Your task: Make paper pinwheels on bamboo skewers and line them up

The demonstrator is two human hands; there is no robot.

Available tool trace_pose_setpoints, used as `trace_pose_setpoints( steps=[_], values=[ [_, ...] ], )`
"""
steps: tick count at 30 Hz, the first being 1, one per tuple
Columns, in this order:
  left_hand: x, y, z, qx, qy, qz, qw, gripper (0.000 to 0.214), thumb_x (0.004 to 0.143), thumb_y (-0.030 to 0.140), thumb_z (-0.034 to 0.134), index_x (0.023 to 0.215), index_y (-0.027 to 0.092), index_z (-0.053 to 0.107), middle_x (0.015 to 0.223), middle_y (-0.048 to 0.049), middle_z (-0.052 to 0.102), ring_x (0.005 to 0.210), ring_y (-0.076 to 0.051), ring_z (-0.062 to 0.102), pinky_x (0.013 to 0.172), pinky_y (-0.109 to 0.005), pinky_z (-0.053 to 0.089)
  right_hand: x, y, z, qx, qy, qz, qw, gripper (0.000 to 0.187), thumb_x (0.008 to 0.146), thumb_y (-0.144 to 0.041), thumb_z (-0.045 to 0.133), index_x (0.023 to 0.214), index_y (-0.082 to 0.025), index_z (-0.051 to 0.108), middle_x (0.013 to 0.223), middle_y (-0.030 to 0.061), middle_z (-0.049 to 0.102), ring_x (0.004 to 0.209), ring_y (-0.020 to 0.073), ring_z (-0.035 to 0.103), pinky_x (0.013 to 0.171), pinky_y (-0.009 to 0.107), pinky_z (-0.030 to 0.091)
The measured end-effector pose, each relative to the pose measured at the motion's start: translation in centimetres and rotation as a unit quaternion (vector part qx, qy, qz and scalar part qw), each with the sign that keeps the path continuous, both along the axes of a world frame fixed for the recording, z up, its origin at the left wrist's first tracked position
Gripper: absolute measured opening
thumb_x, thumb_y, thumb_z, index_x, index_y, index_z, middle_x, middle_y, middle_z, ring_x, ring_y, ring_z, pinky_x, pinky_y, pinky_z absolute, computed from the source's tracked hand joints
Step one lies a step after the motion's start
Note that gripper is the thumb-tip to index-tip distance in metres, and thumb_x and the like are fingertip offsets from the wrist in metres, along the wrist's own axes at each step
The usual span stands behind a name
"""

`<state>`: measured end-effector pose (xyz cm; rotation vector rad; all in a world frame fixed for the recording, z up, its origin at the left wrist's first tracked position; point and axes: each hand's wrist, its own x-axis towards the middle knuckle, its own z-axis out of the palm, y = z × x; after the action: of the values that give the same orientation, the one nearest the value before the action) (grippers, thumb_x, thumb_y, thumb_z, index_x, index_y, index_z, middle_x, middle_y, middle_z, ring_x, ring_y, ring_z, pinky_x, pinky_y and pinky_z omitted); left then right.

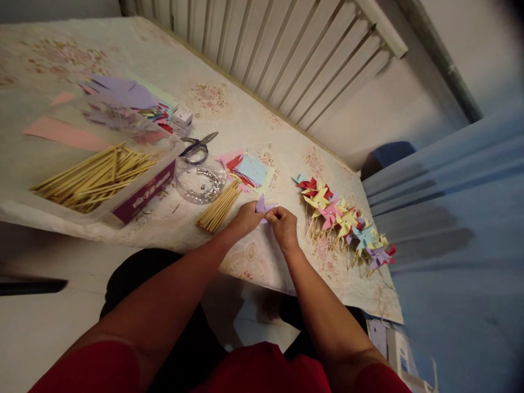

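Near the table's front edge, my left hand (246, 217) is closed on a purple paper pinwheel (261, 204) with folded blades. My right hand (282, 222) pinches at the same pinwheel from the other side; whether a pin or only paper lies between its fingertips is too small to tell. Just left of my hands lies a bundle of thin wooden sticks (219, 207). Behind them is a stack of cut coloured paper squares (252, 170). A clear round dish (189, 185) of small shiny metal pieces stands further left.
Finished pinwheels on sticks (346, 221) lie in a row at the right. Scissors (199, 148) rest behind the dish. A plastic box (143, 191) of sticks stands left, with purple paper sheets (123, 90) and a small white box (182, 117) behind. A railing (262, 54) borders the flowered tablecloth (164, 49).
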<state>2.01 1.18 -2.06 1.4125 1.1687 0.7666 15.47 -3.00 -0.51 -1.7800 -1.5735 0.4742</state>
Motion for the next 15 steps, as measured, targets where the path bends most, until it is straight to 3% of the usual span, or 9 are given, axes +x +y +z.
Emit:
trace_pose_setpoints(
  steps=[4,11,15],
  values=[
    [-0.08,-0.07,0.39,0.006,0.015,-0.008,1.000,0.015,0.077,0.014,0.057,0.087,0.009,0.068,0.079,-0.0034,0.068,0.070,-0.014,0.053,0.062,-0.024,0.037,0.33,0.04,0.47,0.053,-0.112,0.075,0.989,0.014,0.078,-0.025,0.063,0.065,-0.022,0.062,0.072,0.0038,0.064,0.079,0.0208,0.054,0.078,0.033,0.042],
    [-0.13,-0.06,0.40,0.006,0.017,-0.002,1.000,0.016,0.078,0.015,0.058,0.089,0.008,0.068,0.081,-0.0043,0.069,0.072,-0.014,0.055,0.062,-0.023,0.037,-0.41,0.25,-0.14,-0.039,0.054,-0.053,0.996,0.014,0.074,-0.028,0.063,0.063,-0.020,0.060,0.062,-0.0022,0.059,0.060,0.0151,0.049,0.062,0.028,0.040],
    [-0.13,-0.02,0.30,0.014,0.029,-0.002,0.999,0.018,0.079,0.016,0.057,0.090,0.008,0.068,0.084,-0.0060,0.070,0.073,-0.014,0.056,0.062,-0.023,0.037,-0.11,0.38,0.40,0.011,-0.034,0.016,0.999,0.014,0.075,-0.026,0.062,0.062,-0.021,0.060,0.066,0.0000,0.062,0.068,0.0174,0.053,0.070,0.030,0.042]
  ],
)
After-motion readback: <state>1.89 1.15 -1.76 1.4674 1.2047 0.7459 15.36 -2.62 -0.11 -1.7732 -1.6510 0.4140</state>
